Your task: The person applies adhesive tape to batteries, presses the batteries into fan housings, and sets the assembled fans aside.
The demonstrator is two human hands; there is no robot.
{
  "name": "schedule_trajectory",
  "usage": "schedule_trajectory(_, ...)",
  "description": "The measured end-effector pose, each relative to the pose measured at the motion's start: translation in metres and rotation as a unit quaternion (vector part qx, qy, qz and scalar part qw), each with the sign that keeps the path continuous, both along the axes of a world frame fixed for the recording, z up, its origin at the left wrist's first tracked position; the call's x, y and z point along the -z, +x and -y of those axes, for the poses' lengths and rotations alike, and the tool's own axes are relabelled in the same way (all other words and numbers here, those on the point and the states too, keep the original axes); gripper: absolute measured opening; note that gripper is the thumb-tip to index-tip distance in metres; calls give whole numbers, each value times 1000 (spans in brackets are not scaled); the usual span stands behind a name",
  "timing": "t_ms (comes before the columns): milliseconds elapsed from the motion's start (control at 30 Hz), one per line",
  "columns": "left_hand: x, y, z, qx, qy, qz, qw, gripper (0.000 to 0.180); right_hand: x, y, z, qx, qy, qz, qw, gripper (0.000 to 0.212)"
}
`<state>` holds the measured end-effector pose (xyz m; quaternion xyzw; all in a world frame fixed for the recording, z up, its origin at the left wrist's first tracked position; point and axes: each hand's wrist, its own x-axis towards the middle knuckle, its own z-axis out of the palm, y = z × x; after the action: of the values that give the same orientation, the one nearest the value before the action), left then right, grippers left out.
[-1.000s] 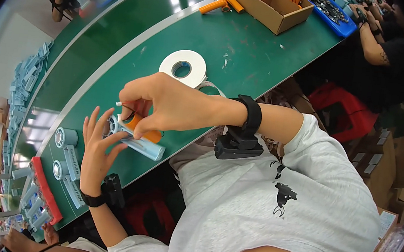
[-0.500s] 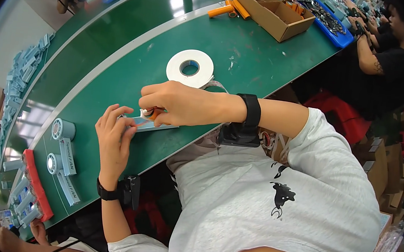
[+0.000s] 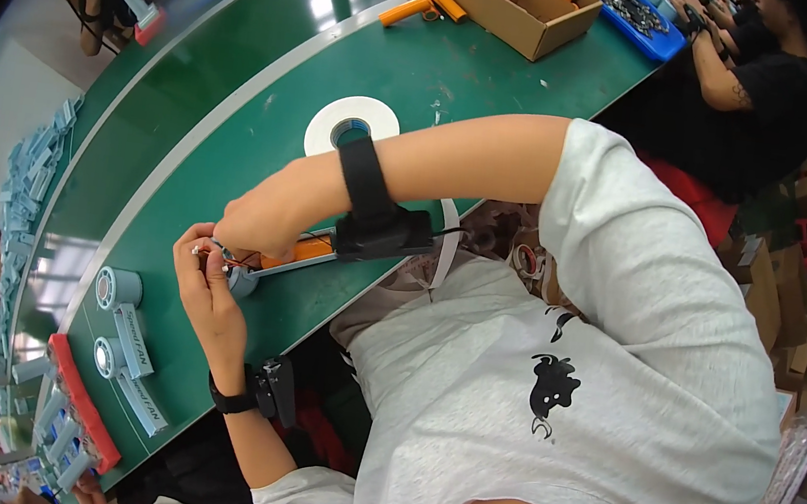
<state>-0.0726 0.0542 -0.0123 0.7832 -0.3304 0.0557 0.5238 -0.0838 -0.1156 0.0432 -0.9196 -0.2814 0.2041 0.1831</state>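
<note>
A light-blue fan housing [image 3: 299, 266] lies tilted at the table's near edge, with an orange battery cell [image 3: 311, 249] inside its handle. Thin wires [image 3: 239, 260] with small white connectors run from it toward my fingers. My left hand [image 3: 208, 301] is at the housing's round end, its thumb and fingers closed on the wires. Reaching over the handle, my right hand [image 3: 275, 214] curls in against the left fingertips; its own fingertips are hidden behind the back of the hand. A roll of white tape [image 3: 325, 121] lies beyond my right wrist, partly covered by it.
Two light-blue handheld fans [image 3: 120, 290] lie at the left, before a red-edged tray [image 3: 83, 404] of similar parts. Orange cells [image 3: 406, 9], a cardboard box [image 3: 542, 29] and a blue tray [image 3: 659, 44] stand at the far side. Other people sit around the green table [image 3: 475, 79].
My right hand has moved left and nearer, up to the left fingertips, and its forearm now crosses the tape roll. The orange cell now shows in the handle. The view has shifted slightly.
</note>
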Motion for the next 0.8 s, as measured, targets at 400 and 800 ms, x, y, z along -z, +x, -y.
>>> schedule_trajectory(400, -54, 17, 6, 119, 313, 26, 942, 49, 72, -30, 23, 250, 475, 80, 840, 28)
schedule_trajectory(800, -45, 322, 53, -76, 298, 179, 935, 59, 59, 26, 271, 509, -103, 419, 744, 12)
